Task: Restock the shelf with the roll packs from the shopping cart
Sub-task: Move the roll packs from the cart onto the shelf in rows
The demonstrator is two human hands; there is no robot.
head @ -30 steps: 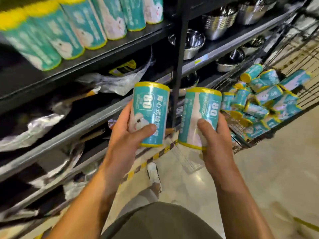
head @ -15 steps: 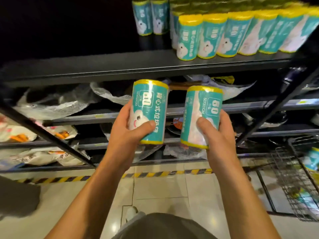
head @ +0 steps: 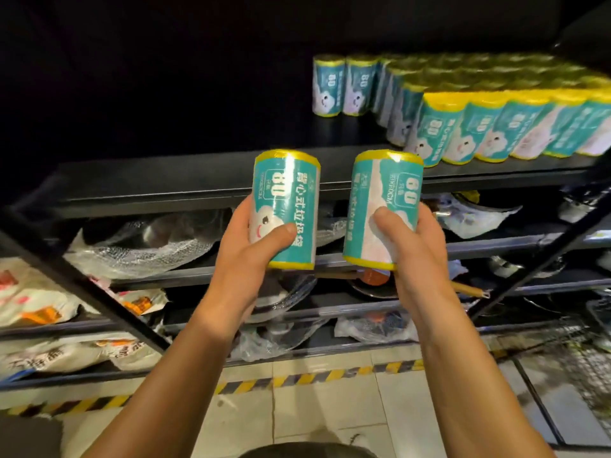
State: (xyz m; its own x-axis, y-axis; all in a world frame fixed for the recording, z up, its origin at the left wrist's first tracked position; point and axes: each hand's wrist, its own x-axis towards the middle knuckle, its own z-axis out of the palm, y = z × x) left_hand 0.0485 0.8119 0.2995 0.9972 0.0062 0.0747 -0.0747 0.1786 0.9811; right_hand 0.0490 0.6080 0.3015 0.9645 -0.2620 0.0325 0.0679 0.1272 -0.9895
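Bagged goods [head: 39,302] lie on the lower racks at far left. The left hand [head: 246,259] grips one upright roll pack [head: 287,206], thumb across its front. Just beside it, not touching, the right hand [head: 415,256] grips a second pack [head: 383,206], tilted slightly. Both are held in front of the shelf [head: 185,180] edge, whose left part is bare. Stocked packs [head: 496,127] stand in rows on its right. A cart [head: 582,358] shows at lower right.
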